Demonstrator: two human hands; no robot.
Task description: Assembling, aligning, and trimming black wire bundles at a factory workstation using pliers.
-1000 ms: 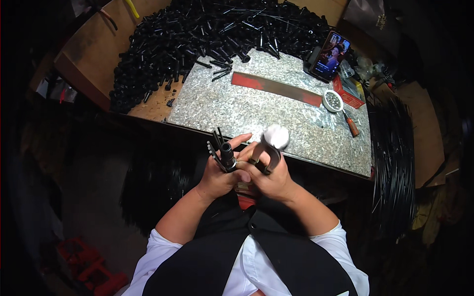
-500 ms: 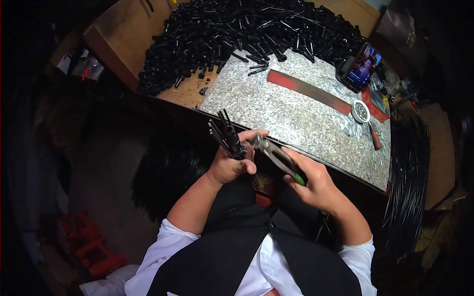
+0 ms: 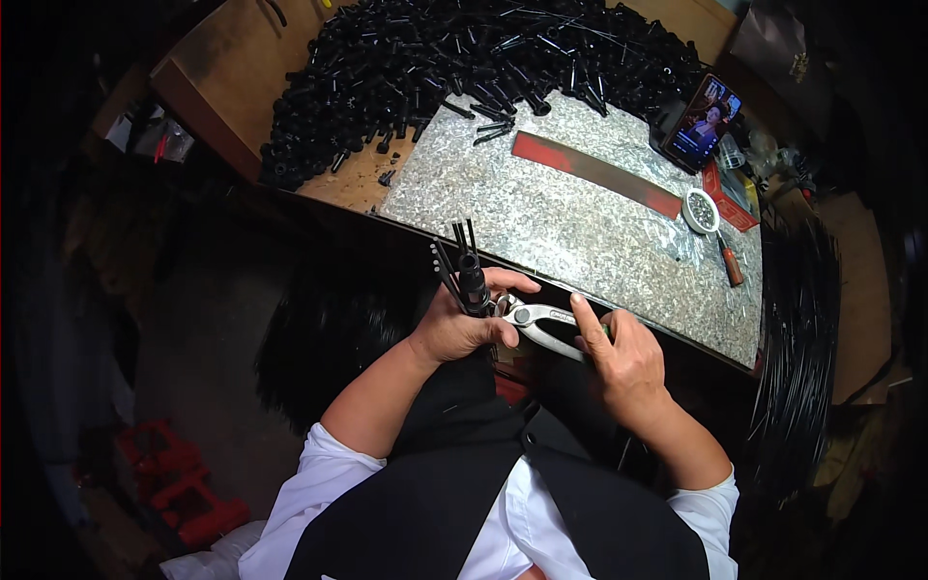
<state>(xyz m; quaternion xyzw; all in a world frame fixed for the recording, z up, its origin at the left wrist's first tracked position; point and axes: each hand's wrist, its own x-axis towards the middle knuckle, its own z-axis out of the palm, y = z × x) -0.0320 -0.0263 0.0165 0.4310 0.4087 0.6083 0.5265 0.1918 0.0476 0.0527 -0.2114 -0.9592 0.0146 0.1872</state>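
Left hand [image 3: 449, 327] grasps black tube [image 3: 473, 278] plus thin rods [image 3: 471, 235], upper ends toward 12 o'clock. Right hand [image 3: 633, 365] grasps pliers [image 3: 523, 315] by handles, index finger stretched out. Pliers' head at tube's 4 o'clock, by left fingers; exact contact can't tell. All just off table's [image 3: 619, 266] 7 o'clock edge. From hands: black pile [image 3: 483, 68] at 12, bar [image 3: 594, 175] at 1, bowl [image 3: 685, 214] at 2.
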